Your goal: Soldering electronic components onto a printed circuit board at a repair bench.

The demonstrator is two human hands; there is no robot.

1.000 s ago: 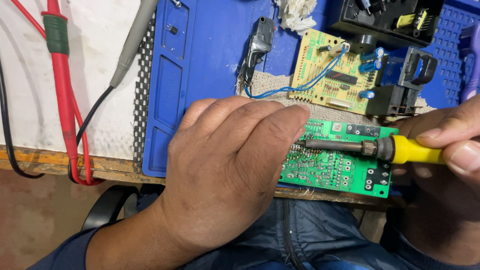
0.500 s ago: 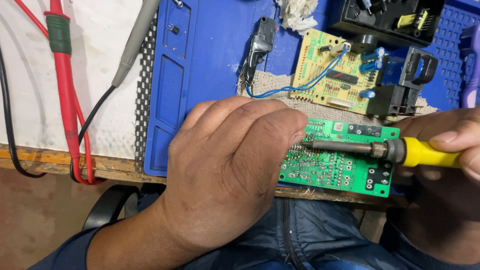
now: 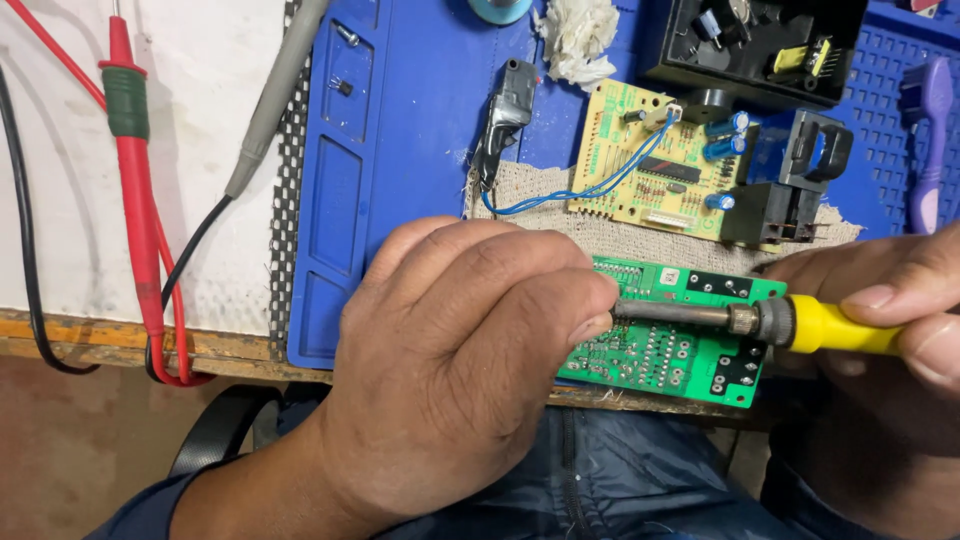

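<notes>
Head view — hands on soldering iron

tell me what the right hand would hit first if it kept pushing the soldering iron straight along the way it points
Most likely the left hand: the soldering iron, held by the right hand, points left across the green circuit board, and its tip ends at the left hand's fingertips. Depth is unclear.

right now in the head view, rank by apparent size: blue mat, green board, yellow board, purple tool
1. blue mat
2. green board, partly hidden by the left hand
3. yellow board, close to the green one, so unsure
4. purple tool
</notes>
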